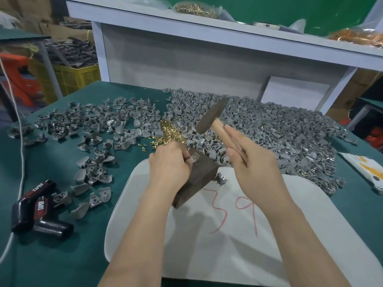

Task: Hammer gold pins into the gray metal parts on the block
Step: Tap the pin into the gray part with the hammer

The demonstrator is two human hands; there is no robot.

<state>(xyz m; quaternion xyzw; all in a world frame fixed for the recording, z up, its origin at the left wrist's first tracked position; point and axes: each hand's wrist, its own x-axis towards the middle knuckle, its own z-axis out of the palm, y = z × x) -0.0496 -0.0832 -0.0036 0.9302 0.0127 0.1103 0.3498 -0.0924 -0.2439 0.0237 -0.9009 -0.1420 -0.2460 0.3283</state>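
Far left of the block, on the green counter, lie black tools with ribbed metal bodies. Nearer to the block we see loose gray parts, small matte castings with a curved, shell-like wing. The left hand rests at the upper left edge of the block. Its fingers are curled and pinch a gray metal part that sits on the block's top face. Whether a pin already stands in it we cannot tell, as it is too small. The block is dark, rectangular and rough-looking, and it lies turned at an angle on a white tray with smooth rounded corners. Just behind the block lies a pile of gold pins, short and shiny. Above and right of the block the hammer is up, with a dark worn steel head on a pale wooden handle. The right hand holds this handle, fingers clamped on it. Right of the block spreads a big heap of the same gray parts.

We judge that the step in hand is the strike itself. The next move calls for a short, straight blow, with the left fingers kept clear of the head.
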